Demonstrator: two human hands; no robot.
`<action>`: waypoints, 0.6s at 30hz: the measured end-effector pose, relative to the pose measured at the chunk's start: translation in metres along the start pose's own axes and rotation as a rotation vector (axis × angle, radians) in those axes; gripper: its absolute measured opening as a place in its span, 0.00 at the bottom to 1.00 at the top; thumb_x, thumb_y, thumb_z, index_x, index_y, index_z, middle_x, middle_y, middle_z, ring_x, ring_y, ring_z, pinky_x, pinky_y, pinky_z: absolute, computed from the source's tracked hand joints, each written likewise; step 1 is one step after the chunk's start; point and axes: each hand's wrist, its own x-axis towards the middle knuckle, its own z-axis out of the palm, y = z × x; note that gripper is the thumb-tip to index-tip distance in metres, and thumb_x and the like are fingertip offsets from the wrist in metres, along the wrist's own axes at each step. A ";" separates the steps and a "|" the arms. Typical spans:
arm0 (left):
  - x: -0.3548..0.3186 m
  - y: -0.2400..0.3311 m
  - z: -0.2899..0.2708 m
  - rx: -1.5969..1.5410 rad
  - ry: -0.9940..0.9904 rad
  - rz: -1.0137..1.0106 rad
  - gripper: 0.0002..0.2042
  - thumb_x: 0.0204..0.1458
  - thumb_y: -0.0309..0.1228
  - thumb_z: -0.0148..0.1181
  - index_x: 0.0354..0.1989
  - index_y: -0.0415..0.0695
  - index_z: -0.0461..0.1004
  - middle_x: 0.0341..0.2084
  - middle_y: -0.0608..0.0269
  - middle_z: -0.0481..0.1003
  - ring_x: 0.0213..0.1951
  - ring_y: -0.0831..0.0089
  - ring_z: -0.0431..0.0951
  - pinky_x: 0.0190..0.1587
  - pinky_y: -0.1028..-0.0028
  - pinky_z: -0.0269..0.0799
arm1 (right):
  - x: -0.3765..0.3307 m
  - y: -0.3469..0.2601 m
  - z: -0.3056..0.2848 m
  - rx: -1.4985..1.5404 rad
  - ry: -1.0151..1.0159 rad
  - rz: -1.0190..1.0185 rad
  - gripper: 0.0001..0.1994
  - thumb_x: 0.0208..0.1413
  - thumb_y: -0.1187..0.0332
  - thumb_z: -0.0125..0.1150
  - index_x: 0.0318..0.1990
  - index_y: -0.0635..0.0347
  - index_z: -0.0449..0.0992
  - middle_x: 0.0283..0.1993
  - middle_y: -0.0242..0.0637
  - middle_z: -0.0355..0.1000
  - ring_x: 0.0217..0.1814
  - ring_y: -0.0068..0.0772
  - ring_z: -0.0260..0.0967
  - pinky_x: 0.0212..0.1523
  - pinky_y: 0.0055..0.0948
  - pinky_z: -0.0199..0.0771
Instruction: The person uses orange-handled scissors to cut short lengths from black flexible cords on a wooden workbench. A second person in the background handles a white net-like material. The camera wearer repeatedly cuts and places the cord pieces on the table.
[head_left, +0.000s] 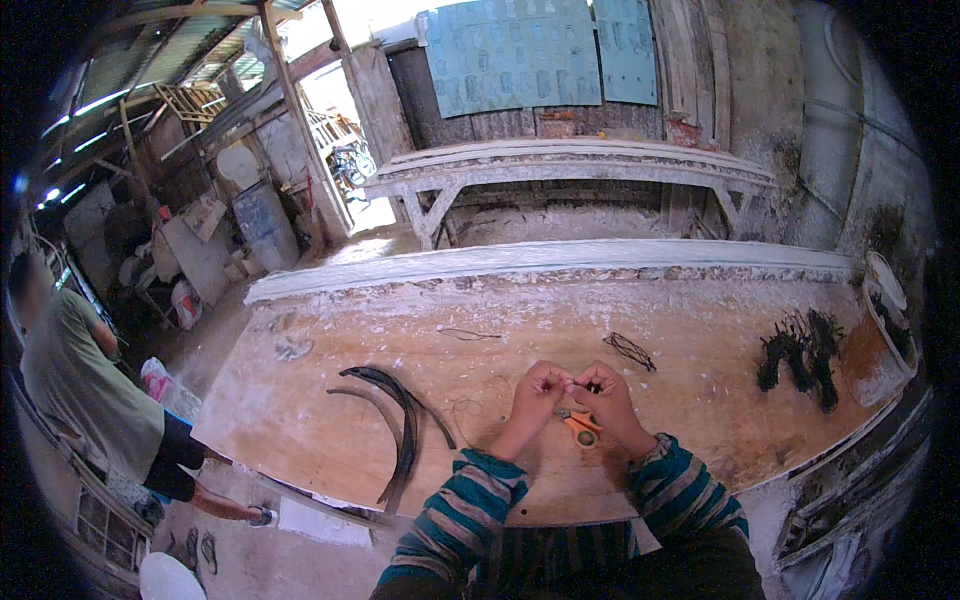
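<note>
My left hand [543, 390] and my right hand [610, 405] meet over the wooden table, fingertips pinched close together. What they hold is too small and too covered by the fingers to name; a dark bit shows by the right fingers. Orange-handled scissors [581, 428] lie just below and between the hands. A thin loose strand [468, 408] lies to the left of my left hand. Farther left are several curved black strips [405, 430]. Beyond my right hand rests a small looped bundle of dark cord [630, 350].
Black tangled bundles [805, 355] lie at the table's right, beside a brownish bucket [868, 360]. A whitish ledge [560, 260] runs along the far edge. Another thin loop [470, 333] lies near the middle. A person [95, 385] stands at the left; a bench [570, 165] stands behind.
</note>
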 end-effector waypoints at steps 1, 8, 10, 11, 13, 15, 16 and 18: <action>0.000 0.000 0.001 -0.016 0.004 -0.002 0.05 0.46 0.16 0.51 0.28 0.41 0.68 0.25 0.68 0.68 0.28 0.82 0.68 0.30 0.83 0.63 | 0.000 0.000 0.000 0.002 -0.009 -0.009 0.05 0.48 0.74 0.60 0.30 0.59 0.68 0.26 0.26 0.68 0.29 0.14 0.61 0.30 0.16 0.61; -0.001 0.005 0.003 -0.068 -0.029 -0.044 0.05 0.49 0.16 0.49 0.30 0.41 0.67 0.24 0.69 0.69 0.25 0.82 0.69 0.28 0.82 0.65 | 0.003 0.007 -0.005 -0.131 -0.009 -0.089 0.05 0.45 0.74 0.62 0.25 0.60 0.70 0.26 0.27 0.67 0.29 0.14 0.61 0.28 0.17 0.60; 0.000 0.001 0.001 -0.063 -0.002 -0.053 0.04 0.50 0.17 0.49 0.30 0.41 0.67 0.24 0.69 0.69 0.25 0.82 0.68 0.28 0.81 0.65 | 0.006 0.015 -0.008 -0.148 -0.009 -0.069 0.05 0.43 0.74 0.62 0.24 0.60 0.70 0.26 0.27 0.68 0.29 0.15 0.62 0.28 0.18 0.60; 0.000 0.005 0.002 -0.057 0.003 -0.062 0.04 0.50 0.17 0.49 0.30 0.41 0.67 0.24 0.69 0.69 0.25 0.82 0.68 0.27 0.81 0.65 | 0.007 0.018 -0.009 -0.155 -0.007 -0.060 0.06 0.43 0.73 0.63 0.24 0.60 0.70 0.26 0.27 0.68 0.29 0.15 0.62 0.28 0.19 0.60; -0.001 0.013 0.002 -0.045 0.013 -0.079 0.03 0.50 0.19 0.50 0.30 0.42 0.66 0.24 0.69 0.69 0.25 0.82 0.69 0.27 0.81 0.66 | 0.008 0.020 -0.011 -0.091 -0.024 -0.015 0.05 0.44 0.73 0.61 0.26 0.61 0.71 0.26 0.28 0.68 0.30 0.16 0.63 0.29 0.19 0.62; -0.002 0.025 0.000 0.021 0.012 -0.122 0.03 0.51 0.19 0.49 0.30 0.42 0.66 0.24 0.69 0.69 0.26 0.82 0.69 0.28 0.81 0.66 | 0.008 0.018 -0.009 -0.027 -0.047 0.011 0.04 0.46 0.73 0.60 0.27 0.62 0.71 0.26 0.28 0.68 0.30 0.17 0.63 0.30 0.19 0.63; -0.002 0.027 0.000 0.054 0.010 -0.143 0.03 0.51 0.20 0.49 0.31 0.42 0.66 0.25 0.69 0.69 0.26 0.82 0.69 0.28 0.81 0.66 | 0.007 0.016 -0.008 0.003 -0.058 0.017 0.04 0.47 0.73 0.59 0.28 0.62 0.71 0.26 0.29 0.69 0.30 0.17 0.64 0.31 0.20 0.64; 0.000 0.025 -0.001 0.049 -0.020 -0.032 0.02 0.51 0.20 0.49 0.31 0.42 0.66 0.25 0.69 0.68 0.27 0.82 0.68 0.30 0.81 0.66 | 0.006 0.011 -0.007 0.034 -0.077 0.023 0.04 0.49 0.72 0.57 0.30 0.63 0.70 0.27 0.29 0.69 0.30 0.17 0.64 0.32 0.20 0.65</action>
